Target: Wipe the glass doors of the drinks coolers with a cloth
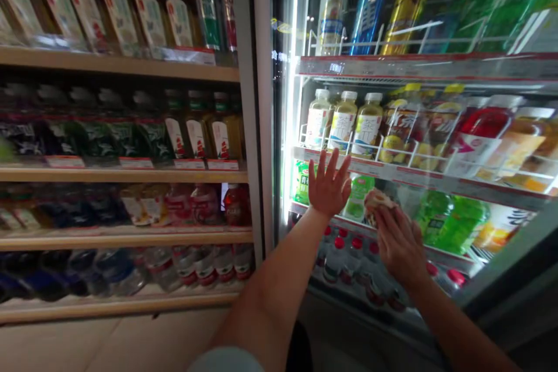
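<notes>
My left hand (328, 183) is raised with its fingers spread, just below a row of pale tea bottles (343, 122) on a lit cooler shelf (418, 174). It holds nothing. My right hand (399, 244) is lower and to the right, closed around a small roundish tan item (377, 202) that I cannot name. Green bottles (444, 224) stand on the shelf behind both hands.
The cooler's glass door (514, 232) swings open at the right. Tall cans (368, 17) stand on the top cooler shelf, red-capped bottles (344, 256) at the bottom. To the left, wooden shelves (122, 174) carry rows of bottled drinks, past the cooler's grey frame (255, 128).
</notes>
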### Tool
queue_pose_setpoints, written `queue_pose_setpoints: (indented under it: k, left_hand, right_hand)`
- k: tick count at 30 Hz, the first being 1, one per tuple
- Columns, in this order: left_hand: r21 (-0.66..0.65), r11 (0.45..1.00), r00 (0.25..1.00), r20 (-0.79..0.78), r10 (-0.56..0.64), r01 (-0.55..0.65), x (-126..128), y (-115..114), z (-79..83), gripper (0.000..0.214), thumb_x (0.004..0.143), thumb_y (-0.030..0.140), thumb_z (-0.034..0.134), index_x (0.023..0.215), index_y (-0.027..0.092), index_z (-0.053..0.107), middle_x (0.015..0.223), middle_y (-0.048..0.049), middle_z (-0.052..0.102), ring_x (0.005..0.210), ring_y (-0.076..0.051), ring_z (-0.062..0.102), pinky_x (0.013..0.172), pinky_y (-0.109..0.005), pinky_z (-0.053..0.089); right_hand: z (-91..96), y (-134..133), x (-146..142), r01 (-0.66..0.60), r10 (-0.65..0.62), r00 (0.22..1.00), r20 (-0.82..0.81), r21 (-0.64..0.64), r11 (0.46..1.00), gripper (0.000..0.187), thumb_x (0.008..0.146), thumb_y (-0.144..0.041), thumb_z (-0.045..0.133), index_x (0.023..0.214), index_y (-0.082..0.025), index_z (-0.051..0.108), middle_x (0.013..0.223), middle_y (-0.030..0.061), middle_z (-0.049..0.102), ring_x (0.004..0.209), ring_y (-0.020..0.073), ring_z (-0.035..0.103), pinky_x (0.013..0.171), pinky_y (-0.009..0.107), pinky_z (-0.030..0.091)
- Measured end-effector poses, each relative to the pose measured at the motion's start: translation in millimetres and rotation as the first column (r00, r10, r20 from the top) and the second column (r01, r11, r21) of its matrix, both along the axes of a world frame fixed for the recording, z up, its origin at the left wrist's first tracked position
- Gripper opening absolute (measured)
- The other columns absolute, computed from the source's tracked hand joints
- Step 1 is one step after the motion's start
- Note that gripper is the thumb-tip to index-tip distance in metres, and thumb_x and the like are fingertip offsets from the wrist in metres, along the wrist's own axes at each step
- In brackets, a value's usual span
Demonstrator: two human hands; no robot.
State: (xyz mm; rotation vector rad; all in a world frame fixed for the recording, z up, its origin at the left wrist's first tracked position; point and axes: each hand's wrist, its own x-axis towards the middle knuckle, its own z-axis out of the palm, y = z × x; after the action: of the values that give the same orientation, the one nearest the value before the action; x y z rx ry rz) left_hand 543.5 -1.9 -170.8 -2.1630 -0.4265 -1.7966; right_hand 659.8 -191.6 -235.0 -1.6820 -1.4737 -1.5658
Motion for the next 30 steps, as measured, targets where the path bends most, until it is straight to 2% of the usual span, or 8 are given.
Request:
queue_pose_setpoints:
  k: [2, 8, 13, 20, 23, 26, 28, 30]
  left_hand:
    - [-0.005, 1.0, 1.0, -0.004, -0.003, 0.003, 0, 0, -0.5, 0.054, 0.103, 0.036, 0.046, 0.154, 0.021, 0.046, 0.165, -0.0083, 0.031, 0.158, -0.028, 0.006, 0.129, -0.055, 0.006]
    - [-0.006, 1.0, 1.0, 0.007, -0.027, 0.027, 1, -1, -1.8, 0.055, 0.103, 0.038, 0.049, 0.155, 0.023, 0.045, 0.165, -0.0072, 0.032, 0.158, -0.028, 0.007, 0.129, -0.054, 0.007]
    - [0.029, 0.999, 0.999, 0.037, -0.027, 0.026, 0, 1, -1.4, 0.054, 0.102, 0.039, 0.051, 0.154, 0.023, 0.047, 0.163, -0.0075, 0.036, 0.158, -0.029, 0.01, 0.129, -0.053, 0.007]
    - [0.051, 0.998, 0.999, 0.044, -0.024, 0.022, 2, 0, -4.2, 0.053, 0.102, 0.04, 0.051, 0.152, 0.022, 0.05, 0.163, -0.0077, 0.037, 0.158, -0.03, 0.012, 0.128, -0.054, 0.007]
    - [0.068, 0.997, 0.999, 0.046, -0.023, 0.02, -6, 4, 1.3, 0.049, 0.102, 0.038, 0.051, 0.15, 0.026, 0.053, 0.161, -0.0052, 0.041, 0.156, -0.028, 0.021, 0.128, -0.052, 0.009]
    - [0.128, 0.991, 0.999, 0.026, -0.04, 0.036, -25, 23, 16.3, 0.047, 0.103, 0.037, 0.048, 0.149, 0.031, 0.053, 0.159, 0.0006, 0.044, 0.153, -0.02, 0.029, 0.128, -0.042, 0.016]
    - [0.15, 0.988, 0.999, 0.02, -0.046, 0.042, -39, 41, 28.3, 0.048, 0.104, 0.036, 0.046, 0.151, 0.031, 0.051, 0.16, -0.0003, 0.042, 0.154, -0.02, 0.028, 0.127, -0.041, 0.019]
    - [0.134, 0.99, 0.999, 0.032, -0.039, 0.034, -49, 57, 38.2, 0.051, 0.104, 0.033, 0.044, 0.154, 0.025, 0.046, 0.164, -0.0057, 0.036, 0.156, -0.025, 0.021, 0.128, -0.046, 0.017]
  right_hand:
    - [2.9, 1, -1, -0.002, 0.002, 1.0, -0.012, -0.042, 0.999, 0.062, 0.097, -0.014, 0.056, 0.157, -0.021, 0.041, 0.147, 0.0093, 0.057, 0.149, 0.0252, 0.04, 0.128, 0.043, 0.021]
    - [59.4, 16, 4, 0.075, -0.041, 0.991, -0.124, 0.286, 0.955, 0.053, 0.101, -0.023, 0.051, 0.154, -0.016, 0.046, 0.153, 0.0153, 0.05, 0.15, 0.0319, 0.037, 0.124, 0.051, 0.029]
    - [48.2, 24, -11, 0.029, -0.03, 1.0, 0.006, 0.084, 0.996, 0.058, 0.1, -0.018, 0.054, 0.157, -0.02, 0.042, 0.149, 0.0123, 0.055, 0.148, 0.0295, 0.042, 0.123, 0.048, 0.031]
    - [134.9, 49, -8, 0.04, -0.01, 0.995, -0.096, 0.32, 0.947, 0.05, 0.105, -0.029, 0.045, 0.15, -0.01, 0.051, 0.153, 0.0164, 0.048, 0.151, 0.0319, 0.035, 0.123, 0.051, 0.03]
    - [103.5, 48, -14, 0.032, -0.04, 0.999, 0.03, 0.244, 0.969, 0.052, 0.102, -0.024, 0.05, 0.153, -0.012, 0.048, 0.153, 0.0148, 0.05, 0.151, 0.0314, 0.036, 0.124, 0.049, 0.029]
    - [56.5, 35, -17, 0.0, 0.02, 0.982, 0.186, -0.105, 0.994, 0.057, 0.099, -0.014, 0.052, 0.156, -0.022, 0.043, 0.15, 0.0071, 0.055, 0.148, 0.0238, 0.042, 0.128, 0.042, 0.022]
    - [51.5, 29, -15, -0.001, 0.049, 0.977, 0.209, -0.223, 0.975, 0.06, 0.099, -0.013, 0.052, 0.157, -0.026, 0.041, 0.149, 0.0042, 0.056, 0.146, 0.0201, 0.045, 0.129, 0.039, 0.019]
    - [71.1, 28, -12, -0.003, 0.024, 0.986, 0.162, -0.129, 0.992, 0.061, 0.1, -0.016, 0.054, 0.158, -0.026, 0.038, 0.151, 0.0053, 0.054, 0.147, 0.0214, 0.044, 0.128, 0.04, 0.022]
